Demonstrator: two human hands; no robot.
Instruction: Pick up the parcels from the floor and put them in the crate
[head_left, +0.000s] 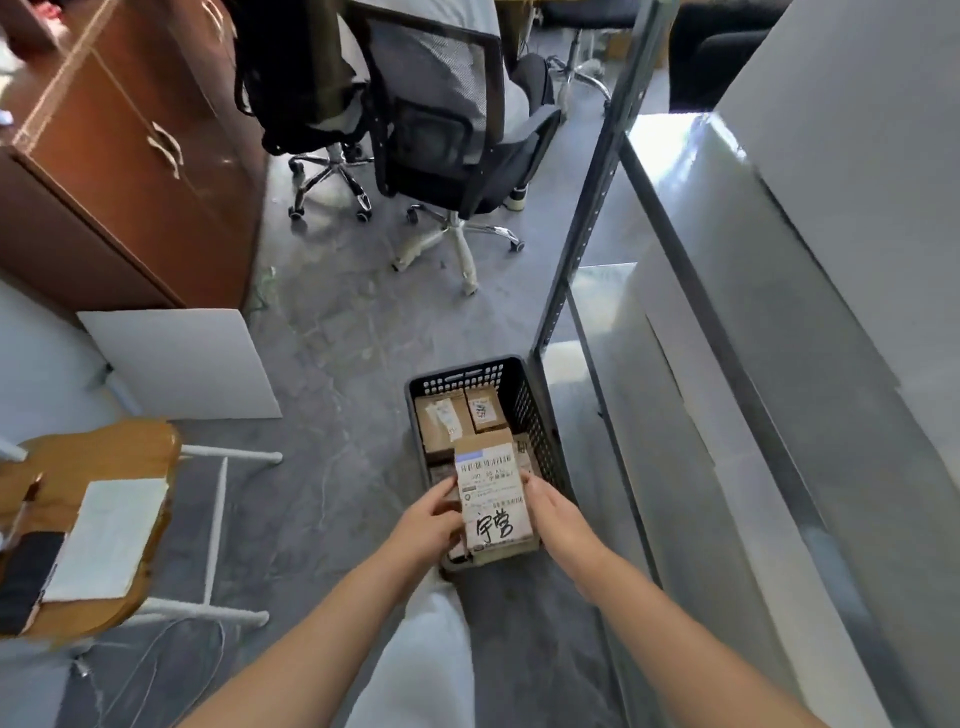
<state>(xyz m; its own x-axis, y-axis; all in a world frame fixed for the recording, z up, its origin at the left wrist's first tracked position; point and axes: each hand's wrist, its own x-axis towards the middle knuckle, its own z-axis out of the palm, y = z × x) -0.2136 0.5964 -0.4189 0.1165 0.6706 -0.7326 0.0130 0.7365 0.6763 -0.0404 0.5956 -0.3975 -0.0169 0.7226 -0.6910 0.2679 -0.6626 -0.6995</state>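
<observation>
Where both bare forearms meet, lower centre: one parcel, held between two hands.
Left hand (428, 525): fingers curled onto the parcel's left edge, gripping it.
Right hand (553, 512): thumb on top, fingers wrapped at the right edge, also gripping.
Parcel (493, 499): brown cardboard box, white shipping label with barcodes and black handwritten marker characters. It sits over the near end of the crate and covers the near rim. Can't tell whether it rests on the boxes below.
Trouser leg (421, 665): light grey, bottom centre between the arms.
Crate (457, 370): black perforated plastic, on the grey floor (337, 338), just beside the shelving upright.
Crate contents: two labelled cardboard boxes (441, 421) side by side at the far end, more partly hidden under the held parcel.
Wooden stool (78, 467): lower left, white legs, a white sheet (104, 535) and a dark item on the seat.
White board (176, 364): left of centre, leaning at the cabinet's foot.
Metal shelving upright (582, 208): grey, running up from the crate's far right corner; large white panels (831, 312) fill the right side.
Brown cabinet (130, 171): upper left.
Office chairs (447, 119): top centre, black mesh, chrome bases; a seated person in the nearer one.
</observation>
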